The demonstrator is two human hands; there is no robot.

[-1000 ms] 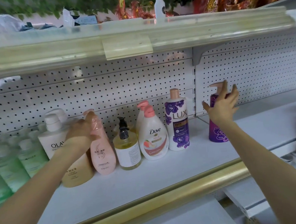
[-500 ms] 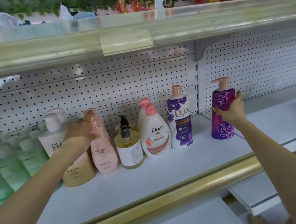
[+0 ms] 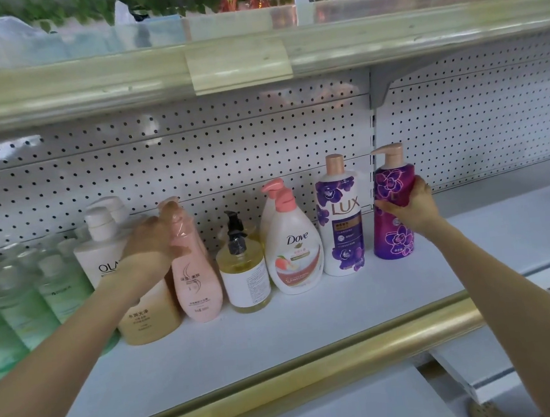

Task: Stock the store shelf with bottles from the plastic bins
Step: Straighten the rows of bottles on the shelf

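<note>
Left hand point(image 3: 151, 242) seemingly curls round the pink bottle point(image 3: 198, 283), right hand point(image 3: 413, 210) grips the purple bottle point(image 3: 391, 230) on the shelf point(image 3: 279, 335).

On the shelf point(image 3: 279, 335) stand two white-and-gold pump bottles point(image 3: 103, 255), one pink bottle point(image 3: 197, 283), one yellow pump bottle point(image 3: 247, 280), two Dove bottles point(image 3: 295, 256), one white Lux bottle point(image 3: 340, 225), one purple pump bottle point(image 3: 392, 240), and green bottles point(image 3: 18, 317) too blurred to count.

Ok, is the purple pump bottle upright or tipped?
Upright: the purple pump bottle stands base-down on the shelf, pump on top, with the right hand gripping its middle.
</note>
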